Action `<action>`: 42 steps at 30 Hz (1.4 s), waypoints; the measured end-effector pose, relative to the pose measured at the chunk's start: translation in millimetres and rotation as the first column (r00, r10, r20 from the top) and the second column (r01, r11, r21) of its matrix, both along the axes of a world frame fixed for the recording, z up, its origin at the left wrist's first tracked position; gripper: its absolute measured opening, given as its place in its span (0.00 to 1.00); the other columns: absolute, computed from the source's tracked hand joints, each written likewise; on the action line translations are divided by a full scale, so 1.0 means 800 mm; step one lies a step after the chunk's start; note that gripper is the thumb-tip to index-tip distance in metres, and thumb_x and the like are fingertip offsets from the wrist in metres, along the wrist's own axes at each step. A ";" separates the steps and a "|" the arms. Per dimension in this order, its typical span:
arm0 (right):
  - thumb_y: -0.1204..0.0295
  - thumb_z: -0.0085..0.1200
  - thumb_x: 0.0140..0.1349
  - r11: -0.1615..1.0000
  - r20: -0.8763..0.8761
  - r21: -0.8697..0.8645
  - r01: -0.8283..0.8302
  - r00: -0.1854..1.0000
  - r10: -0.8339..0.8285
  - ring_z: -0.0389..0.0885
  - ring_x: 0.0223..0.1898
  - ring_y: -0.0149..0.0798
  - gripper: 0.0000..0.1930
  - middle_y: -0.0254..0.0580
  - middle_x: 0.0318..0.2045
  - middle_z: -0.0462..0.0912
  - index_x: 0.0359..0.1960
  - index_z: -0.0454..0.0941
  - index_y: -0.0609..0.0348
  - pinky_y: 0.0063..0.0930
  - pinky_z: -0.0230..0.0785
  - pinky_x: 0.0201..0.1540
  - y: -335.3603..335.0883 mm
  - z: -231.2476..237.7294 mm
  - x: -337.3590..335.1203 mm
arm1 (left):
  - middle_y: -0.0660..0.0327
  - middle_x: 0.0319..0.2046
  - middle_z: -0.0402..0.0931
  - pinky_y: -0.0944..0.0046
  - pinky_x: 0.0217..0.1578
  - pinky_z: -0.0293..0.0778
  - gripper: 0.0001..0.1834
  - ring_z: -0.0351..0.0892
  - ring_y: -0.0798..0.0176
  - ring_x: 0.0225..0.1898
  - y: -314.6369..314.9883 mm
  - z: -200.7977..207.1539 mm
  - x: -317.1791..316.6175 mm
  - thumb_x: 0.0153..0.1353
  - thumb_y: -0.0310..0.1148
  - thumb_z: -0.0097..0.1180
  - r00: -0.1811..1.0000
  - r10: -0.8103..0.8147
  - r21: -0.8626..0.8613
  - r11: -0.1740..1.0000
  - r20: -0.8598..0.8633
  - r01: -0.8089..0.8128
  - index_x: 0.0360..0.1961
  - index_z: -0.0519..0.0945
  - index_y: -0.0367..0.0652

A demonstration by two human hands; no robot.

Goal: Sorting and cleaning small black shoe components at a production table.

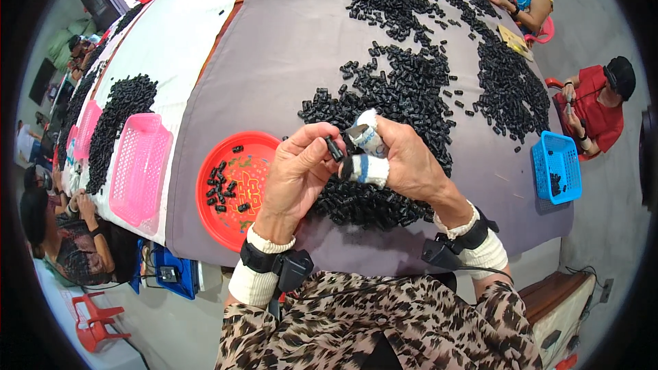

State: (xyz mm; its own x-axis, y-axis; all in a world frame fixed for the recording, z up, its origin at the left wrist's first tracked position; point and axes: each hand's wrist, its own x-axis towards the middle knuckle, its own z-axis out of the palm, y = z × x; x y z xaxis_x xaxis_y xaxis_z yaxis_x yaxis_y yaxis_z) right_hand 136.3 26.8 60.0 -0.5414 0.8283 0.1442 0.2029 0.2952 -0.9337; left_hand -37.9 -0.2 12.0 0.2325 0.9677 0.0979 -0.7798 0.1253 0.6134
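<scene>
Close handwork at centre

Across the frame, a wide grey cloth-covered table. Top centre to middle, heaps of small black cylindrical pieces. Left of centre, a round red plastic tray. At centre, a right hand with white-wrapped fingers, curled; cannot tell whether around the grey blade-like tip there. Just left, a left hand pinching one short black cylinder.

A head-worn fisheye camera looks down and forward — left hand and right hand close below, grey tablecloth stretching away beyond.
</scene>
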 end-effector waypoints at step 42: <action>0.65 0.60 0.46 0.991 0.229 0.060 -0.119 0.968 0.102 0.75 0.22 0.48 0.16 0.49 0.18 0.74 0.24 0.68 0.65 0.36 0.65 0.27 0.015 0.004 0.014 | 0.60 0.37 0.77 0.70 0.38 0.73 0.11 0.76 0.70 0.37 0.002 0.003 0.017 0.59 0.27 0.53 0.992 -0.030 -0.027 0.999 -0.120 0.027 0.42 0.75 0.35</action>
State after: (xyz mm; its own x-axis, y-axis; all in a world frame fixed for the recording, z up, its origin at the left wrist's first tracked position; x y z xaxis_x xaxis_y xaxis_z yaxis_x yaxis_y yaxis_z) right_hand 147.7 39.0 63.1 -0.6544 0.7533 0.0654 0.3679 0.3928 -0.8428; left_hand -24.7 1.5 14.5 0.2683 0.9624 0.0430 -0.6965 0.1629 0.6988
